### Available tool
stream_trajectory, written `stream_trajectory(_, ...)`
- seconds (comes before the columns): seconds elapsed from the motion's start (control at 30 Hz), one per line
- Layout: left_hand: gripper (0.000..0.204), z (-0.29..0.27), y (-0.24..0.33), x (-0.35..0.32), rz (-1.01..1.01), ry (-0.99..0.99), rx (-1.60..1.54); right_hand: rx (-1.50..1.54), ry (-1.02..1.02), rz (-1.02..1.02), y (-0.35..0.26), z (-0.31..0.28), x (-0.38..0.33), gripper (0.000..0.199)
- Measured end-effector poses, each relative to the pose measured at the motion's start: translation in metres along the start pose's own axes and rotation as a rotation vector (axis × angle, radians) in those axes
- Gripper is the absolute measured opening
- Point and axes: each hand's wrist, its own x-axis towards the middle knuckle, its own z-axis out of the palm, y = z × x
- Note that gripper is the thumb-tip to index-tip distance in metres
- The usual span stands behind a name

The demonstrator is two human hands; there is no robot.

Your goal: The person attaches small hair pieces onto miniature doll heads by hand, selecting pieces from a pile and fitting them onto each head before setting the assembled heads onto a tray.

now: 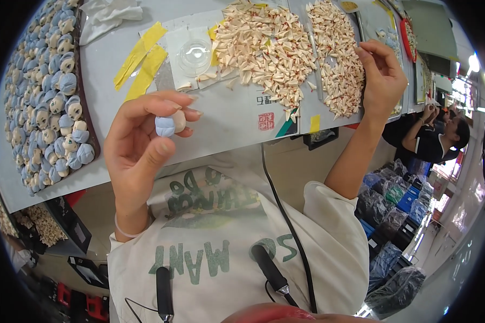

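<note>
My left hand (137, 137) holds a small doll head (166, 126), blue on one side and cream on the other, between thumb and fingers above the table's front edge. My right hand (382, 78) is at the right side of a flat pile of small cream pieces with red marks (339, 81). Its thumb and forefinger are pinched together at the pile's edge; whatever is between them is too small to make out. Left of that pile lies a larger heap of pointed cream pieces (269, 48), a few of them loose near its lower end.
A tray of many blue-and-cream doll heads (51, 107) fills the table's left end. Yellow tape strips (140, 56), a clear round dish (194, 54) and a white cloth (108, 19) lie between. A black cable (277, 199) hangs before me. Another person (439, 137) sits far right, beyond wrapped crates (393, 202).
</note>
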Motion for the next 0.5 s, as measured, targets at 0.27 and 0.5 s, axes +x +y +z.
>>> stream_trajectory(0.27,0.031,-0.007,0.002,0.000,-0.092,-0.024,-0.137,0.550,0.135,0.176,-0.004,-0.009,-0.012,0.017)
stream_trajectory(0.5,0.040,-0.007,0.003,0.001,-0.129,0.013,-0.064,0.665,0.101,0.124,-0.019,0.019,-0.022,0.017)
